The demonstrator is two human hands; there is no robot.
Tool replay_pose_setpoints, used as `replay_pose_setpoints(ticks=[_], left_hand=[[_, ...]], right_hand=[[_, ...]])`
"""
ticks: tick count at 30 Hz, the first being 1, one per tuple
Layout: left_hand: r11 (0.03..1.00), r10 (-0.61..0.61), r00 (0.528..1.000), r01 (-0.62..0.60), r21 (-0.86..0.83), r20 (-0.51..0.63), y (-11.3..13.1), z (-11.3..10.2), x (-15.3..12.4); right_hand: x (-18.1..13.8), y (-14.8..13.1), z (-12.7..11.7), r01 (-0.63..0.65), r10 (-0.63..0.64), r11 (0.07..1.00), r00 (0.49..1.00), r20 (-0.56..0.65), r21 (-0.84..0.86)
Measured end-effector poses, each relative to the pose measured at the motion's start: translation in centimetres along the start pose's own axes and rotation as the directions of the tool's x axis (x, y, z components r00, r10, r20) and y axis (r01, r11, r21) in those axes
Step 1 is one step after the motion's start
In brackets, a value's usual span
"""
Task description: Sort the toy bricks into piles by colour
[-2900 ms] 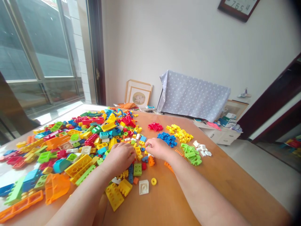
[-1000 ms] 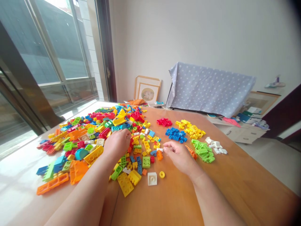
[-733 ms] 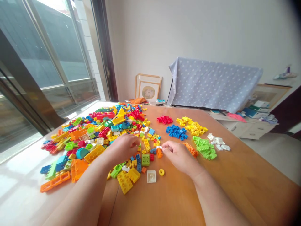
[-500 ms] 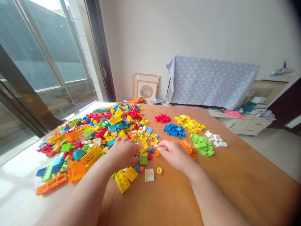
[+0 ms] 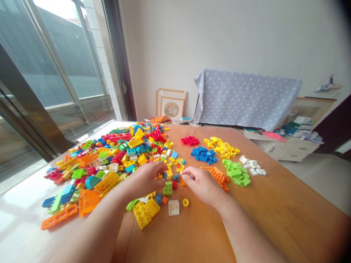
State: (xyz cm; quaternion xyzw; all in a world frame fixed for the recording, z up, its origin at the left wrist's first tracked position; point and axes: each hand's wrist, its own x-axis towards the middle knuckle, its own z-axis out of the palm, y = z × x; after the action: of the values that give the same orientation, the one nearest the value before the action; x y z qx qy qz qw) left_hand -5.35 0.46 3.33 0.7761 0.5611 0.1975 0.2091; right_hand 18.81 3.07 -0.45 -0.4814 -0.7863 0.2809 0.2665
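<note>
Left fingers (image 5: 161,166) and right fingers (image 5: 189,170) bend by bricks (image 5: 168,189) (gripping? I can't tell); single-colour piles (image 5: 203,155) already lie beyond the right, a mixed heap (image 5: 118,157) remains beyond the left.

The right grip (image 5: 201,183) partly hides an orange brick (image 5: 182,180), and the table (image 5: 192,233) is cut off by the bottom edge.

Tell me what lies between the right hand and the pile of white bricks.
In the head view, the orange pile comes first, beside the right hand, then the green pile, next to the white pile.
</note>
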Motion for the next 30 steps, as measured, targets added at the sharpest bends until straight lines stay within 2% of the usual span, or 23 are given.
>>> replay_pose_setpoints(ticks=[2, 4, 6, 8, 11, 14, 16, 20, 22, 24, 26, 30], left_hand=[[0.964, 0.000, 0.999, 0.010, -0.267, 0.036, -0.3, 0.0, 0.1], [0.860, 0.032, 0.993, 0.030, -0.509, 0.111, -0.6, 0.0, 0.2], [0.756, 0.063, 0.985, 0.057, -0.653, 0.160, -1.0, 0.2, 0.4], [0.707, 0.071, 0.985, 0.059, -0.704, 0.155, -1.5, 0.5, 0.5], [0.771, 0.019, 0.991, 0.067, -0.633, 0.129, -2.2, 0.8, 0.7], [0.895, -0.037, 0.997, 0.063, -0.441, 0.065, -2.5, 0.8, 0.7], [0.935, -0.039, 0.999, 0.035, -0.353, -0.003, -2.7, 0.5, 0.8], [0.955, -0.093, 0.978, 0.035, -0.296, -0.185, -3.7, -0.2, 1.2], [0.960, -0.138, 0.941, 0.050, -0.277, -0.308, -4.5, -0.2, 1.7], [0.966, -0.166, 0.908, 0.071, -0.247, -0.386, -5.1, -0.1, 2.2], [0.978, -0.166, 0.894, 0.097, -0.183, -0.415, -5.3, -0.1, 2.7], [0.982, -0.170, 0.908, 0.188, 0.008, -0.383, -5.0, -0.8, 3.9]], right_hand=[[-0.1, -0.3, 0.2, 0.016, -0.016, 1.000, 1.000, 0.008, 0.017], [-0.3, -0.6, 0.4, 0.043, -0.043, 0.998, 0.999, 0.010, 0.039], [-0.5, -1.0, 0.6, 0.070, -0.072, 0.996, 0.997, 0.020, 0.062], [-0.7, -1.4, 0.8, 0.096, -0.099, 0.992, 0.994, 0.042, 0.083], [-0.9, -1.8, 1.1, 0.145, -0.150, 0.986, 0.986, 0.069, 0.083], [-1.0, -2.1, 1.1, 0.182, -0.183, 0.983, 0.979, 0.090, 0.028], [-1.1, -2.1, 1.1, 0.186, -0.182, 0.982, 0.978, 0.103, -0.022], [-1.1, -2.0, 1.0, 0.181, -0.165, 0.976, 0.978, 0.129, -0.124], [-1.1, -1.9, 1.0, 0.191, -0.167, 0.967, 0.975, 0.146, -0.170], [-1.1, -1.8, 1.0, 0.196, -0.166, 0.956, 0.974, 0.152, -0.216], [-1.1, -1.7, 1.0, 0.193, -0.160, 0.947, 0.977, 0.145, -0.256], [-1.2, -1.8, 1.0, 0.203, -0.172, 0.935, 0.977, 0.130, -0.292]])
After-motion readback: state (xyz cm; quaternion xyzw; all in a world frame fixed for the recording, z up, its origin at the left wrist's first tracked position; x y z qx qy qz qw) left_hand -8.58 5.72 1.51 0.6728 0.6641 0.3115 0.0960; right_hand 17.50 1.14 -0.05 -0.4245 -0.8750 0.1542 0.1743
